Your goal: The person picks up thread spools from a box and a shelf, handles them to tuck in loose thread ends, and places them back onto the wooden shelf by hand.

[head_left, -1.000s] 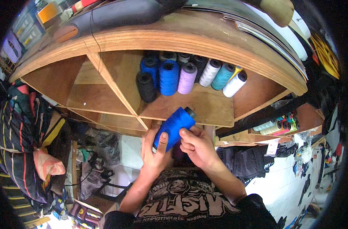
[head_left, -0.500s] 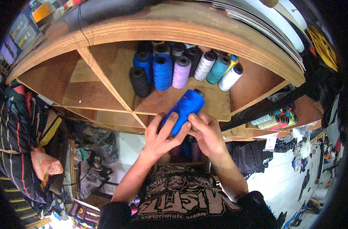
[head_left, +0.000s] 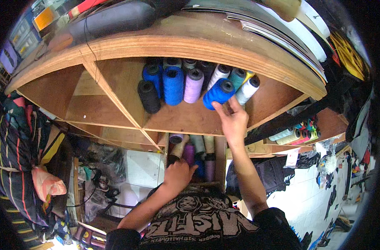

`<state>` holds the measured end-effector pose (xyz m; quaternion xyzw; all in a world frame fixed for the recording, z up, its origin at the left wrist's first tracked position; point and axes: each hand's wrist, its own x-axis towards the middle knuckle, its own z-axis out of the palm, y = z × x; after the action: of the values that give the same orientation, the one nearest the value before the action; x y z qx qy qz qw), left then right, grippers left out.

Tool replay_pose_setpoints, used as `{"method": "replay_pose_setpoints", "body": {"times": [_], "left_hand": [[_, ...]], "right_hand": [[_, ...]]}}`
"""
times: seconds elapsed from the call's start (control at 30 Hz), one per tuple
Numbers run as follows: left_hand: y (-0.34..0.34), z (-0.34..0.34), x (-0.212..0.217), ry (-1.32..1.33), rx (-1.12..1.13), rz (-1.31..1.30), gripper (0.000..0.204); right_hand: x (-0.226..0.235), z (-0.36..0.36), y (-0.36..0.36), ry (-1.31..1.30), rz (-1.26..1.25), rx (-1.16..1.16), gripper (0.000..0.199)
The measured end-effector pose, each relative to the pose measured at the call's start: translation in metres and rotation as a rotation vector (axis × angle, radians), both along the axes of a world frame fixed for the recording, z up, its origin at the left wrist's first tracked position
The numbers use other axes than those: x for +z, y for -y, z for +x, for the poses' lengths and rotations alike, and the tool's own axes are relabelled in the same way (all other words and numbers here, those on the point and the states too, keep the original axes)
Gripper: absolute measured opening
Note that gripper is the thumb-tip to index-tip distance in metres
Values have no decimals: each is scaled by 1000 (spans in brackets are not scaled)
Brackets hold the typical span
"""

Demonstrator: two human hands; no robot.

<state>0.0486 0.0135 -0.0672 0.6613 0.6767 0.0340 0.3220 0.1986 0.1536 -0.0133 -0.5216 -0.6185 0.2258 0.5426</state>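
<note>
My right hand (head_left: 233, 121) is closed around the lower end of a blue thread spool (head_left: 217, 96), held tilted in a wooden shelf compartment. That spool stands in front of a white spool (head_left: 219, 74) and a teal spool (head_left: 237, 77). Another white spool (head_left: 247, 91) is just to its right. Further left are a lilac spool (head_left: 193, 88), a blue spool (head_left: 172, 89) and a black spool (head_left: 149, 98). Lower down, my left hand (head_left: 179, 176) hovers at a box of spools, thumb spread from its bent fingers, with no spool visible in it. Its fingertips are partly hidden.
The wooden shelf (head_left: 173, 43) curves across the view, with a divider (head_left: 115, 98) left of the spools. Below it, the box holds a purple spool (head_left: 189, 154) and several others. More spools (head_left: 290, 135) sit in a compartment at the right. Bundled dark fabric (head_left: 15, 154) hangs at the left.
My right hand has carried the blue spool up and right into the shelf compartment. My left hand has let go of it and dropped to the box of spools.
</note>
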Motion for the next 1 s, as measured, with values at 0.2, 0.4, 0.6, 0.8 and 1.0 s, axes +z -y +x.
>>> {"method": "replay_pose_setpoints", "body": {"times": [0.2, 0.4, 0.6, 0.8, 1.0], "left_hand": [[-4, 3, -22, -10, -105, 12, 67], [-3, 0, -20, 48, -8, -24, 70], [4, -9, 12, 183, 43, 362, 57], [-2, -25, 51, 407, 87, 206, 65], [-4, -33, 82, 511, 80, 405, 40]], "right_hand": [[4, -23, -3, 74, 25, -88, 58], [5, -26, -5, 172, 62, -135, 58], [4, -22, -8, 187, 49, -74, 56], [-7, 11, -12, -174, -56, 228, 42], [19, 44, 26, -436, -184, 380, 36]]}}
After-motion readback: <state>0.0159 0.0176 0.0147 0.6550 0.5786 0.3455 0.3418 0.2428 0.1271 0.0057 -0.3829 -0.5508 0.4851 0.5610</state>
